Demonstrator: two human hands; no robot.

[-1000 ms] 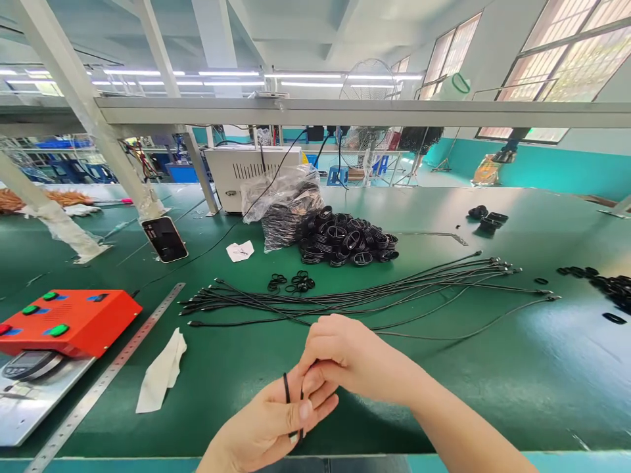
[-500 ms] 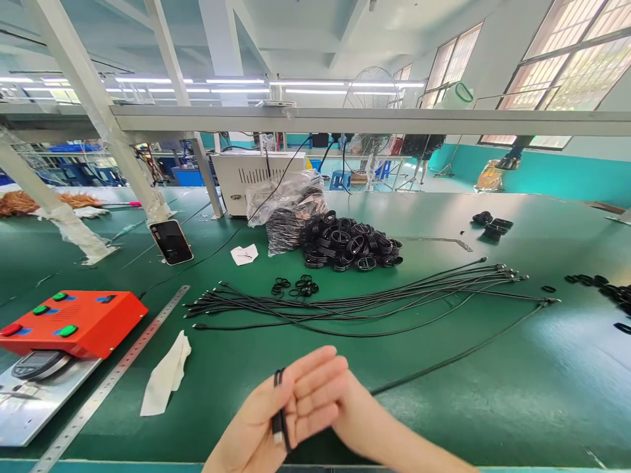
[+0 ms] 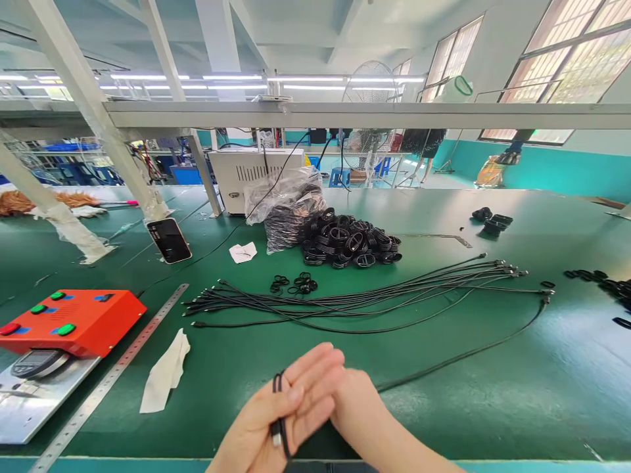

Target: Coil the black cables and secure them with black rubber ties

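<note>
My left hand point(image 3: 290, 420) is at the near table edge, fingers stretched out, with a black cable point(image 3: 463, 355) looped over them and its plug pinned by the thumb. My right hand point(image 3: 359, 407) is closed just behind the left fingers, and the cable runs out from under it to the right across the green table point(image 3: 493, 407). The cable's far end lies near the tips of a bundle of straight black cables point(image 3: 355, 302) spread across the middle of the table.
A pile of coiled black cables point(image 3: 350, 240) and a plastic bag point(image 3: 286, 203) sit behind the bundle, with small black rings point(image 3: 296, 284) nearby. At left are an orange button box point(image 3: 73, 318), a steel ruler point(image 3: 118, 368), a white cloth point(image 3: 165, 371) and a phone point(image 3: 168, 240).
My right hand has gone from in front of the left fingers to behind them, wrapping the cable round. The cable's loose length has been drawn in and now curves across the table.
</note>
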